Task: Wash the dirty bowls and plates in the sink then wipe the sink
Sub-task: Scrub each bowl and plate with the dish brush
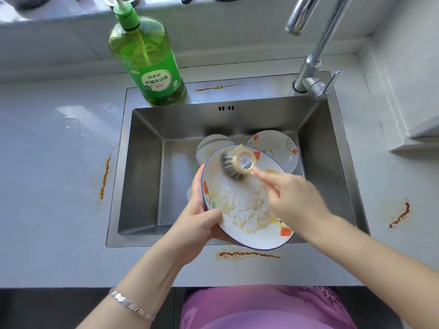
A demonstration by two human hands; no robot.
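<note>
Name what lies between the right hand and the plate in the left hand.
A round-headed scrubbing brush: the right hand grips its handle, its grey bristles meet the plate, which the left hand holds over the sink. Head view.

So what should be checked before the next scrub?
1. Left hand grips the plate rim: ok.
2. Right hand holds the brush, bristles on plate: ok.
3. Plate tilted over the sink: ok.
4. Plate clean: not ok, white smears remain.
5. Tap running: not ok, no water visible.
6. Second plate and bowl washed: cannot tell.
</note>
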